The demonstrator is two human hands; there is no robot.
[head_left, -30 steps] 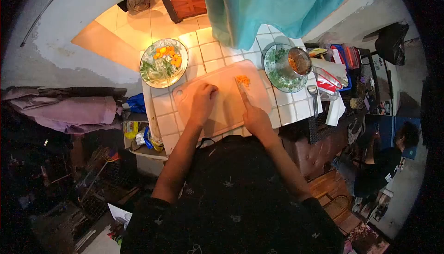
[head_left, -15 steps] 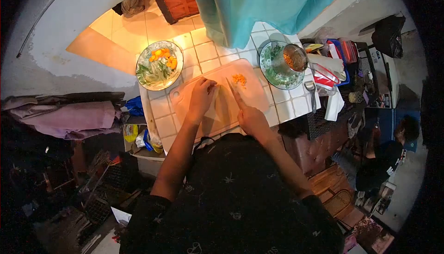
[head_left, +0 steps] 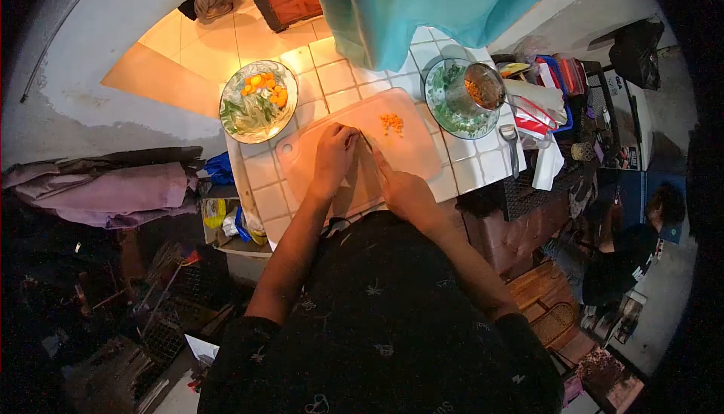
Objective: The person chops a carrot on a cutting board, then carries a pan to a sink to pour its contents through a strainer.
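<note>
My right hand (head_left: pixel 407 194) is closed around a knife (head_left: pixel 367 142), its forefinger stretched along the blade. The blade's tip end is close beside the fingertips of my left hand (head_left: pixel 334 156). Those fingers are curled together over the cutting board (head_left: pixel 309 165); whatever they hold, if anything, is hidden. A small heap of diced orange pieces (head_left: pixel 391 122) lies on the board, beyond the knife and to its right.
At the left is a glass plate (head_left: pixel 253 131) with orange pieces and green leaves. A glass bowl of greens (head_left: pixel 452 121) and a cup of orange bits (head_left: pixel 490 91) stand right, near a peeler (head_left: pixel 512 146). Another person (head_left: pixel 622 271) is far right.
The knife has moved left, from apart on the board to right beside my left fingertips. My right hand has shifted left with it. The diced heap looks unchanged.
</note>
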